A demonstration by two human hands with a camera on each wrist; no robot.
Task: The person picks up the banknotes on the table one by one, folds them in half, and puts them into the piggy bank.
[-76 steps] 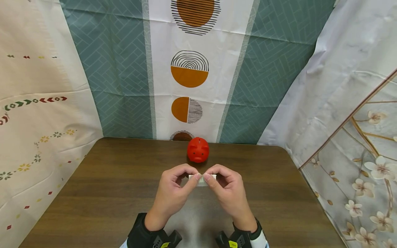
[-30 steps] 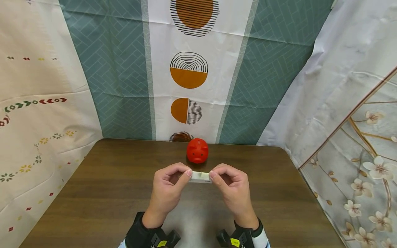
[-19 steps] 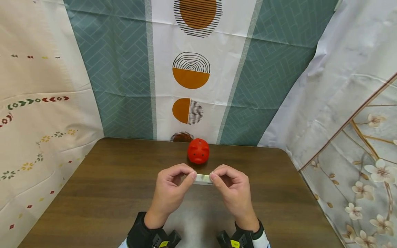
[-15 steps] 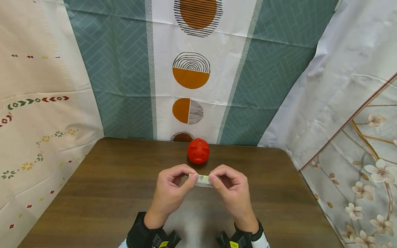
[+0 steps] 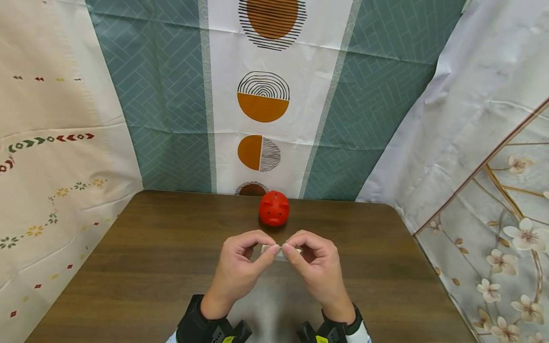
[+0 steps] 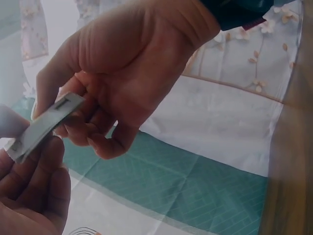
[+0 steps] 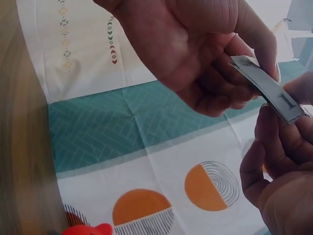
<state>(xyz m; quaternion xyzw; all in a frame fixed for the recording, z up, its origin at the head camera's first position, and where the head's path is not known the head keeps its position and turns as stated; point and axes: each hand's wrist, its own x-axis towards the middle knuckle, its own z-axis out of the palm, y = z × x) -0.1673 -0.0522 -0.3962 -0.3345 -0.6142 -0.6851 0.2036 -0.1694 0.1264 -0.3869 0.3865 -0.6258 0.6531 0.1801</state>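
Note:
A banknote [image 5: 280, 257], folded into a narrow pale green strip, is held above the table between both hands. My left hand [image 5: 239, 269] pinches it with thumb and forefinger near its middle. My right hand [image 5: 316, 271] pinches it the same way, and the thumb tips almost meet. In the left wrist view the banknote [image 6: 46, 125] shows layered edges and dark print. A printed "1" can be read on the banknote [image 7: 271, 90] in the right wrist view. Much of the strip is hidden by fingers in the head view.
A red piggy bank [image 5: 274, 208] stands upright near the back edge of the brown wooden table [image 5: 180, 228], just beyond the hands. Patterned cloths [image 5: 171, 119] hang behind the table and at both sides.
A second ago the hands were apart, with the strip stretched between them. They have come together at its middle and slightly toward me. The piggy bank stays in place.

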